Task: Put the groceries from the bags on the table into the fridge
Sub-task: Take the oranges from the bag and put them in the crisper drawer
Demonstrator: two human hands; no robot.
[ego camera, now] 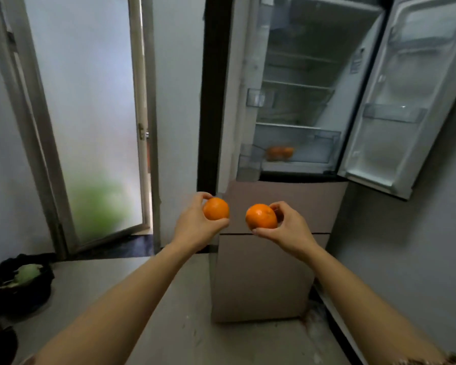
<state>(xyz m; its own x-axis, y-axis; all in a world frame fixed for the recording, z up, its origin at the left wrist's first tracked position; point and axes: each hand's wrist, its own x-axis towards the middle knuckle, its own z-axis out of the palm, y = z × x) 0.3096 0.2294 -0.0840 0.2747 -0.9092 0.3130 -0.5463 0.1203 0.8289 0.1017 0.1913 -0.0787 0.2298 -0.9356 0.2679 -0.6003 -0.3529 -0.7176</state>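
Both arms reach forward toward the open fridge (pixel 298 88). My left hand (pixel 192 225) grips one orange (pixel 216 208) between thumb and fingers. My right hand (pixel 290 227) grips a second orange (pixel 260 216), a hand's width to the right of the first. Both fruits hang in front of the fridge's closed lower drawers (pixel 269 272), below the open upper compartment. Inside, two oranges (pixel 280 152) lie in the clear bottom crisper drawer (pixel 313 148). The glass shelves above look bare.
The fridge's right door (pixel 411 101) stands swung open, its left door (pixel 250 101) edge-on. A frosted glass door (pixel 90 114) stands ajar on the left. A black bag (pixel 21 283) with something green in it lies on the floor at lower left.
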